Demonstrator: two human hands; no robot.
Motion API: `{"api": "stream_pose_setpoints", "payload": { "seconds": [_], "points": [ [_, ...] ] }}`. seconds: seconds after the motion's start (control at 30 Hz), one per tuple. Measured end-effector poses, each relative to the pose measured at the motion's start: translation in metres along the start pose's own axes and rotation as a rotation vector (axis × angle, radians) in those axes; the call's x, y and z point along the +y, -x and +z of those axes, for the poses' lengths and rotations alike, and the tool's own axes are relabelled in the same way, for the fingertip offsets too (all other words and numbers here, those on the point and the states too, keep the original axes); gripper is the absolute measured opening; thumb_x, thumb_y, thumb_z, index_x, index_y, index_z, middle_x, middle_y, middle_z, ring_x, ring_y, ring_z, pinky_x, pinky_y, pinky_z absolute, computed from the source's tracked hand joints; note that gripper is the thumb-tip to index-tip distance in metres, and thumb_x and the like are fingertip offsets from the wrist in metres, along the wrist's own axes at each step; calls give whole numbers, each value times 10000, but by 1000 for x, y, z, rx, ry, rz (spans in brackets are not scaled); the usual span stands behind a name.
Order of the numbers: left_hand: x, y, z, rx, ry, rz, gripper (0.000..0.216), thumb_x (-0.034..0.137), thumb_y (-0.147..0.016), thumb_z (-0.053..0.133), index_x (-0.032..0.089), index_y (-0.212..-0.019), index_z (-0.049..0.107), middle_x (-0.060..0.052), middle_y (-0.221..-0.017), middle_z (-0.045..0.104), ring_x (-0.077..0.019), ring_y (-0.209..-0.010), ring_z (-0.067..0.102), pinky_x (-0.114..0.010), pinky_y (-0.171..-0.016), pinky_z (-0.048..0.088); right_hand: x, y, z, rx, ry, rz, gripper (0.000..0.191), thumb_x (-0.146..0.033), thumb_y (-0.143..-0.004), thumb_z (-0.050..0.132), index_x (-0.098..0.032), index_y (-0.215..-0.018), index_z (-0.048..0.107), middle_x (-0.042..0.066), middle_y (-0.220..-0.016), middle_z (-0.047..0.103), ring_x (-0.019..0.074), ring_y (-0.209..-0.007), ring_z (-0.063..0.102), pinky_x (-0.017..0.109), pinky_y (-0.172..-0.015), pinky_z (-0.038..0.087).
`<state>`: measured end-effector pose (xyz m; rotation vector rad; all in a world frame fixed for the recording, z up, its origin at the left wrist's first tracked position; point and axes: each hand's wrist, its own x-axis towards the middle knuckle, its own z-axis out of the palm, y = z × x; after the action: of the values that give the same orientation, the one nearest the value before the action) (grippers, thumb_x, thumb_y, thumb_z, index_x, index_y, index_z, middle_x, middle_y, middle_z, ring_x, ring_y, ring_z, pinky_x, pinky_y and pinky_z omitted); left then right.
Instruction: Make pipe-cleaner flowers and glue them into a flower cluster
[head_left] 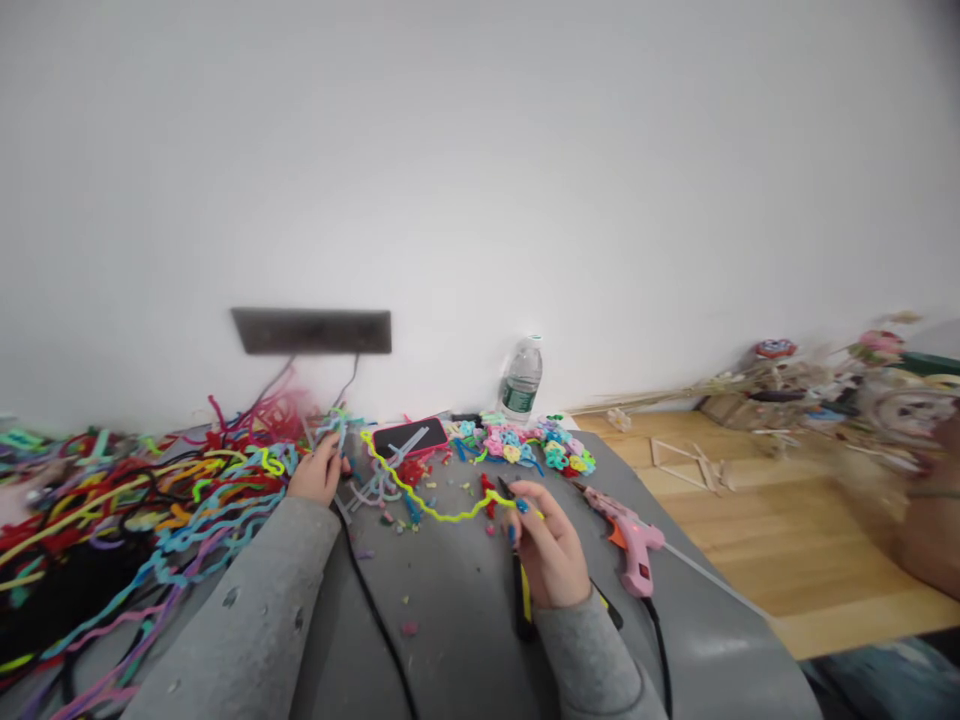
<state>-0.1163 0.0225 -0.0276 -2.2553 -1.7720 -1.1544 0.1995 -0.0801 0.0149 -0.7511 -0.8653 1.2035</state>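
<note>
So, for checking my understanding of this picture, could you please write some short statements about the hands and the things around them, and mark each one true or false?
1. The right hand holds the yellow wavy strip. True.
2. The left hand lies on top of the phone. False: it is to the left of the phone, at the edge of the coloured pile.
3. The pink glue gun lies to the right of the right hand. True.
4. The bottle lies on its side. False: it stands upright, cap at the top.
5. A tool with black-and-yellow handles is at the left hand. False: it is at the right hand.
</note>
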Motion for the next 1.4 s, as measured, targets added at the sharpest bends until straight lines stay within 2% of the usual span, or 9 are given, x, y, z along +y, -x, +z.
{"api": "stream_pose_setpoints", "payload": {
  "seconds": [0.13, 0.23, 0.37, 0.5, 0.63, 0.83, 1.07, 1.27, 1.4],
  "points": [
    [-9, -2, 2, -75, 5, -4, 583, 109, -767, 364, 160, -1345, 306, -49, -922, 679, -165, -646, 623, -320, -717, 499, -27, 4, -6, 16, -318, -26, 199, -332, -685, 658, -258, -836, 552, -116, -420, 197, 82, -403, 250, 253, -499, 343],
    [-11, -4, 2, -83, -27, 80, 603, 72, -723, 384, 177, -1317, 378, -100, -1095, 605, -202, -835, 625, -364, -800, 494, -40, 4, -12, 7, -329, -1, 177, -281, -678, 651, -255, -804, 530, -112, -478, 99, 73, -399, 165, 256, -487, 338],
    [0, -3, 0, -16, -16, 199, 499, 131, -721, 453, 205, -1211, 511, -103, -1153, 518, -261, -1060, 528, -408, -913, 445, -34, -1, -18, 65, -353, -31, 151, -238, -669, 632, -232, -748, 504, -107, -521, 96, 59, -405, 119, 247, -466, 317],
    [14, 0, 2, -46, -47, 336, 499, 113, -667, 489, 220, -1147, 572, -102, -1284, 426, -290, -1153, 439, -453, -968, 386, -11, -5, -18, 176, -416, 8, 98, -274, -685, 585, -215, -727, 520, -108, -506, 140, 70, -415, 176, 250, -472, 334],
    [19, 5, 8, -89, -76, 340, 394, 150, -669, 532, 261, -1029, 648, -72, -1354, 396, -320, -1191, 382, -510, -982, 346, -1, -7, -19, 276, -465, 63, 150, -329, -675, 621, -218, -754, 558, -108, -483, 259, 65, -424, 266, 245, -503, 371],
    [16, 3, 11, -98, -86, 315, 198, 190, -742, 533, 253, -852, 686, -73, -1280, 473, -293, -1145, 421, -503, -959, 370, 6, -6, -15, 341, -53, -46, 335, -425, -666, 675, -209, -921, 650, -54, -592, 484, 75, -482, 391, 217, -463, 343],
    [29, -1, 5, -71, -74, 378, 125, 195, -751, 519, 207, -792, 636, -103, -1217, 520, -273, -1091, 470, -462, -932, 399, 27, 2, -6, -57, 616, -236, 345, -289, -678, 684, -248, -1020, 669, 73, -984, 619, 191, -773, 571, 341, -686, 484],
    [48, -1, -4, 62, -70, 389, 126, 192, -798, 484, 200, -797, 609, -101, -1177, 563, -250, -1095, 484, -434, -944, 379, 50, 2, -9, -59, 765, -378, 464, -242, -709, 638, -245, -1168, 570, 113, -1237, 529, 286, -1181, 457, 495, -994, 349],
    [41, -1, 0, -8, -58, 316, 177, 211, -838, 420, 206, -815, 595, -58, -886, 672, -203, -844, 595, -365, -793, 439, 56, -1, -15, 18, 714, -340, 471, -294, -744, 612, -250, -1208, 547, 102, -1338, 460, 292, -1258, 391, 504, -1027, 310]
  ]
}}
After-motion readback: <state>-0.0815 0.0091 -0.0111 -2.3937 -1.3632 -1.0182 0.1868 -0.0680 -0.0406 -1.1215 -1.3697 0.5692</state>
